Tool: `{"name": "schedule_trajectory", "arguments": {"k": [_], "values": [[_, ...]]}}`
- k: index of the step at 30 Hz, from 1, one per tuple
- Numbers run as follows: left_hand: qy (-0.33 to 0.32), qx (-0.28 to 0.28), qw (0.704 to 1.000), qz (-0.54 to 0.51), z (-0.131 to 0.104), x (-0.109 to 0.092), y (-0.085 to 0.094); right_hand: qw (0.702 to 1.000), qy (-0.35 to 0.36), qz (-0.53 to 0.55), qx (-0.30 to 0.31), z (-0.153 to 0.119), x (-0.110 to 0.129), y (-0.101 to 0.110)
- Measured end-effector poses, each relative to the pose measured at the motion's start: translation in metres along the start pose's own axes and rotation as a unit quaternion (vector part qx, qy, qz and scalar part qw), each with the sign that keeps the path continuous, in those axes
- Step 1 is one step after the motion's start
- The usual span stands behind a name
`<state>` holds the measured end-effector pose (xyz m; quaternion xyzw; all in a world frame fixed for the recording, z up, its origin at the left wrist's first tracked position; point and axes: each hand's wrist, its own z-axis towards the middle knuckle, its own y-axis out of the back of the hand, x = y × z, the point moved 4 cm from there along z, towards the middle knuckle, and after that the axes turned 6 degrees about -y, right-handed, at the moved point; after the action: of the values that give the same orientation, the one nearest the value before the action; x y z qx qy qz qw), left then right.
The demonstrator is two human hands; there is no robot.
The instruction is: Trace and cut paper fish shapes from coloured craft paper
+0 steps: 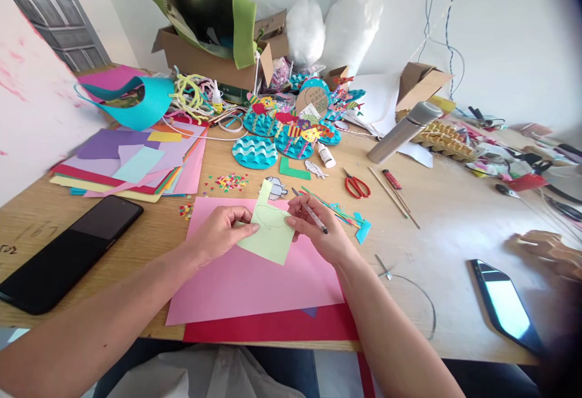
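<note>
A pale green sheet of paper (pixel 267 243) with a pencil-thin outline drawn on it is held up between both hands. My left hand (pixel 226 228) pinches its left edge, thumb on top. My right hand (pixel 316 228) grips the right edge with thumb and fingers, and a pen (pixel 313 213) rests among the same fingers, its dark end toward the wrist. Beneath the hands lies a pink sheet (pixel 254 292), partly covering a red sheet (pixel 273 328). A grey paper cutout (pixel 276 188) sits just behind the green paper, partly hidden by it.
Red-handled pliers (pixel 357 185), wooden sticks (pixel 388 193) and a steel flask (pixel 404 132) stand or lie to the right. Phones (pixel 68 252) (pixel 504 304) flank the work area. Stacked coloured paper (pixel 113 149) is at left; blue decorated crafts (pixel 295 140) and confetti (pixel 231 182) lie behind.
</note>
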<state>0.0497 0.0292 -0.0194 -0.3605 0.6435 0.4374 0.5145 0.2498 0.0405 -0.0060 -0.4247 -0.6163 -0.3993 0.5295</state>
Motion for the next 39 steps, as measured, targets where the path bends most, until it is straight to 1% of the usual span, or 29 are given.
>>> {"name": "schedule_trajectory", "arguments": {"k": [2, 4, 7, 10, 12, 15, 17, 18, 19, 20, 22, 23, 24, 26, 28, 29, 30, 31, 32, 33, 34, 35, 36, 37, 39], "values": [[0.018, 0.021, 0.999, -0.017, -0.001, 0.000, -0.001, 1.000, 0.001, 0.005, -0.001, -0.001, 0.001, 0.000], [0.029, 0.053, 0.998, -0.016, -0.002, -0.001, -0.003, 1.000, 0.011, 0.013, -0.002, -0.002, 0.003, 0.001], [0.026, 0.099, 0.995, 0.003, -0.003, -0.004, -0.008, 0.999, 0.024, 0.034, 0.003, -0.002, 0.003, -0.001], [0.021, 0.117, 0.993, 0.014, -0.004, -0.005, -0.011, 0.999, 0.024, 0.041, -0.008, -0.001, 0.003, -0.003], [0.013, 0.092, 0.995, 0.018, -0.002, -0.005, -0.009, 0.999, 0.025, 0.043, -0.014, 0.000, 0.002, -0.004], [0.014, 0.020, 1.000, 0.011, 0.000, -0.003, -0.002, 0.999, 0.038, 0.030, -0.023, 0.001, 0.002, -0.002], [0.028, -0.011, 0.999, -0.009, 0.001, -0.002, 0.002, 0.997, 0.057, -0.025, -0.035, 0.000, 0.002, 0.001], [0.034, -0.020, 0.999, -0.022, 0.001, -0.002, 0.004, 0.993, 0.076, -0.080, -0.042, 0.000, 0.004, 0.003], [0.037, -0.029, 0.998, -0.036, 0.001, -0.003, 0.006, 0.982, 0.102, -0.150, -0.045, -0.001, 0.006, 0.004], [0.038, -0.039, 0.997, -0.051, 0.001, -0.004, 0.008, 0.964, 0.133, -0.228, -0.043, -0.003, 0.009, 0.003], [0.041, -0.067, 0.993, -0.091, 0.001, -0.005, 0.013, 0.910, 0.191, -0.367, -0.021, -0.006, 0.012, 0.000], [0.043, -0.085, 0.989, -0.117, 0.001, -0.006, 0.015, 0.885, 0.208, -0.417, -0.002, -0.008, 0.012, -0.003], [0.043, -0.103, 0.983, -0.144, 0.002, -0.006, 0.018, 0.865, 0.216, -0.452, 0.020, -0.009, 0.011, -0.005], [0.035, -0.139, 0.970, -0.196, 0.003, -0.007, 0.024, 0.840, 0.213, -0.496, 0.057, -0.010, 0.007, -0.011], [0.020, -0.164, 0.958, -0.236, 0.004, -0.008, 0.029, 0.826, 0.204, -0.519, 0.080, -0.009, 0.002, -0.016], [0.014, -0.173, 0.952, -0.251, 0.004, -0.008, 0.031, 0.826, 0.202, -0.520, 0.085, -0.008, 0.000, -0.018], [0.012, -0.176, 0.949, -0.262, 0.004, -0.008, 0.032, 0.831, 0.201, -0.512, 0.078, -0.007, 0.000, -0.018], [0.015, -0.173, 0.947, -0.269, 0.004, -0.008, 0.032, 0.846, 0.198, -0.491, 0.058, -0.006, 0.001, -0.016], [0.024, -0.161, 0.949, -0.270, 0.004, -0.008, 0.031, 0.871, 0.190, -0.453, 0.028, -0.005, 0.003, -0.012], [0.039, -0.139, 0.953, -0.265, 0.003, -0.009, 0.028, 0.902, 0.175, -0.394, -0.003, -0.004, 0.005, -0.007], [0.055, -0.108, 0.960, -0.252, 0.002, -0.009, 0.025, 0.934, 0.154, -0.320, -0.029, -0.003, 0.008, -0.002], [0.070, -0.074, 0.967, -0.233, 0.001, -0.009, 0.020, 0.961, 0.132, -0.240, -0.040, -0.004, 0.010, 0.002], [0.079, -0.043, 0.974, -0.206, -0.001, -0.010, 0.016, 0.979, 0.111, -0.167, -0.033, -0.004, 0.011, 0.003], [0.081, -0.017, 0.981, -0.175, -0.002, -0.011, 0.012, 0.989, 0.094, -0.111, -0.014, -0.005, 0.012, 0.003], [0.071, 0.016, 0.991, -0.113, -0.004, -0.012, 0.006, 0.996, 0.061, -0.064, 0.028, -0.006, 0.012, -0.002]]}}
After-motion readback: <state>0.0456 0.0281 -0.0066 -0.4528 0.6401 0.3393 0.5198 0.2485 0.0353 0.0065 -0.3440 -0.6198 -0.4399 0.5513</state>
